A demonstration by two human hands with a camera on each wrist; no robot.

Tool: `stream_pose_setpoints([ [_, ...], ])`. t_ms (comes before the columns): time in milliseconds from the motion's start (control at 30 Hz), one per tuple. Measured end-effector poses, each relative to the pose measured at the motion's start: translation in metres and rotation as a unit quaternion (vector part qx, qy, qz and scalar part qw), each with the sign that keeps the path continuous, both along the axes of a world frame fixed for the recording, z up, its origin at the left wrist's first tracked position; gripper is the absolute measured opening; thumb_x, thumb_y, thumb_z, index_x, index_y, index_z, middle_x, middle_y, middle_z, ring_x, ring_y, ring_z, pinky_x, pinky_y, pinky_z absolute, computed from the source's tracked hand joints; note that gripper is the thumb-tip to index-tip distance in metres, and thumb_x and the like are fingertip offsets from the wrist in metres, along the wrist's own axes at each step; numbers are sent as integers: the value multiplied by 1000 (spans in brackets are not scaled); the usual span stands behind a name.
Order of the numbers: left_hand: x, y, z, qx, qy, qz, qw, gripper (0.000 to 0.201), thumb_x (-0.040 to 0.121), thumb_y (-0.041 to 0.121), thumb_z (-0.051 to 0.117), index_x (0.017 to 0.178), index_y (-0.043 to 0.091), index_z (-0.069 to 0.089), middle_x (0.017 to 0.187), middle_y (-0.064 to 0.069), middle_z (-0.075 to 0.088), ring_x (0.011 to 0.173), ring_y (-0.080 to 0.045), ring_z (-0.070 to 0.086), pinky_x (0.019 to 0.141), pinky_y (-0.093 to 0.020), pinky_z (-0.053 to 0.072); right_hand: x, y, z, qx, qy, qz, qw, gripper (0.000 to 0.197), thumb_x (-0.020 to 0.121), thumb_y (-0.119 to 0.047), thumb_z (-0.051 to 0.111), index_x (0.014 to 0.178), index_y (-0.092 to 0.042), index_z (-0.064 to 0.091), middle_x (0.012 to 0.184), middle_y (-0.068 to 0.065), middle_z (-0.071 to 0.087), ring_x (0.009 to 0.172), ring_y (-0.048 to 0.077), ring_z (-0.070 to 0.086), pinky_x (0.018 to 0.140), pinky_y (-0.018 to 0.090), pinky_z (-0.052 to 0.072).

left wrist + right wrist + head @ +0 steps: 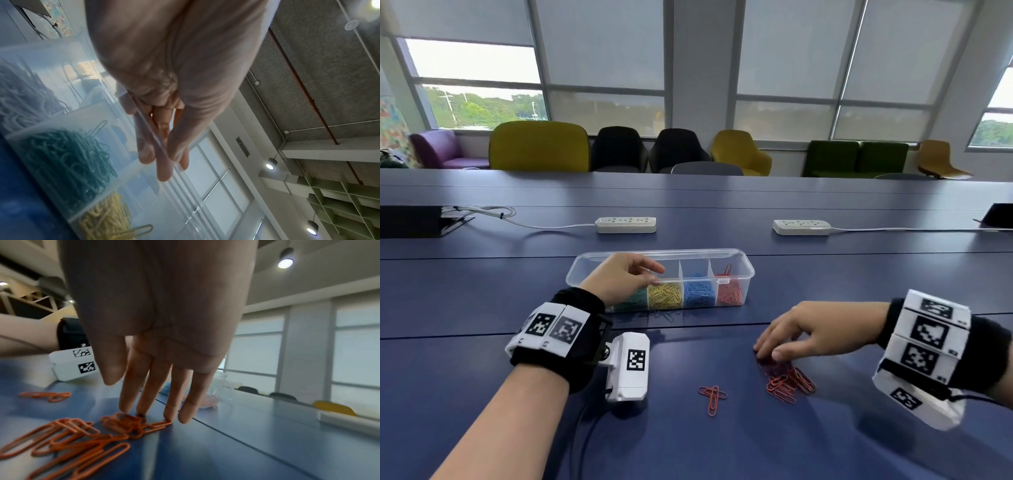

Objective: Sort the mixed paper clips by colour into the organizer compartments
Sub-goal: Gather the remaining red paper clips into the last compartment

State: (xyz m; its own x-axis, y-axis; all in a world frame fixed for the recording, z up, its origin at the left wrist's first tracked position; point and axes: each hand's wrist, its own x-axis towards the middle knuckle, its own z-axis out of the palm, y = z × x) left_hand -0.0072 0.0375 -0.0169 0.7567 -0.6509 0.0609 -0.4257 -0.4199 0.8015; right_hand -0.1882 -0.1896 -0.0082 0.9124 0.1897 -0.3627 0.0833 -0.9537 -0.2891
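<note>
1. The red paper clips (789, 382) you have yet to sort lie in a loose heap on the blue table (859, 452), near its front edge and to your right of the organizer (736, 255).
2. A small cluster of red clips (713, 397) lies apart from that heap, to its left, between your two wrists.
3. Your right hand (822, 329) is over the far end of the heap, palm down, fingers straight and spread. The right wrist view shows several fingertips (125, 408) pressing on clips at the heap's edge; nothing is pinched or lifted.
4. The clear organizer stands further back on the table, its compartments holding green clips (68, 164), yellow clips (665, 296), blue clips (698, 293) and red ones (730, 294), left to right. One red clip stands upright against the far wall of the rightmost compartment.
5. Your left hand (623, 275) is at the organizer's left part, above the green section. Its thumb and fingers are drawn together, thumb outside the near wall and fingers seen through it, so it looks to be pinching the rim.
6. Beyond the organizer, two white power strips (626, 225) lie on the table, well apart.
</note>
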Motion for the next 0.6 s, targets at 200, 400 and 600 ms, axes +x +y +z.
stream_pose_setpoints([
  [200, 0, 0, 1, -2, -2, -1, 1000, 18, 88, 7, 61, 82, 24, 63, 98, -19, 70, 90, -21, 60, 92, -32, 43, -13, -2, -10, -21, 18, -61, 998, 71, 65, -54, 77, 126, -45, 42, 126, -11, 35, 122, 9, 32, 110, 27, 30],
  [400, 2, -1, 0, -4, -1, 0, 1000, 19, 88, 6, 61, 82, 24, 63, 96, -18, 70, 89, -20, 59, 92, -32, 43, -11, 11, -19, 66, -12, -42, 997, 45, 67, -33, 83, 101, -40, 55, 99, -16, 43, 88, -1, 46, 75, 5, 36],
  [600, 3, -1, -2, -10, -4, -2, 1000, 22, 89, 4, 59, 82, 25, 63, 96, -19, 69, 89, -19, 59, 84, -25, 42, 8, 7, -24, 120, -26, -71, 990, 19, 74, -18, 78, 83, -31, 68, 82, -6, 65, 72, 12, 61, 76, 28, 55],
])
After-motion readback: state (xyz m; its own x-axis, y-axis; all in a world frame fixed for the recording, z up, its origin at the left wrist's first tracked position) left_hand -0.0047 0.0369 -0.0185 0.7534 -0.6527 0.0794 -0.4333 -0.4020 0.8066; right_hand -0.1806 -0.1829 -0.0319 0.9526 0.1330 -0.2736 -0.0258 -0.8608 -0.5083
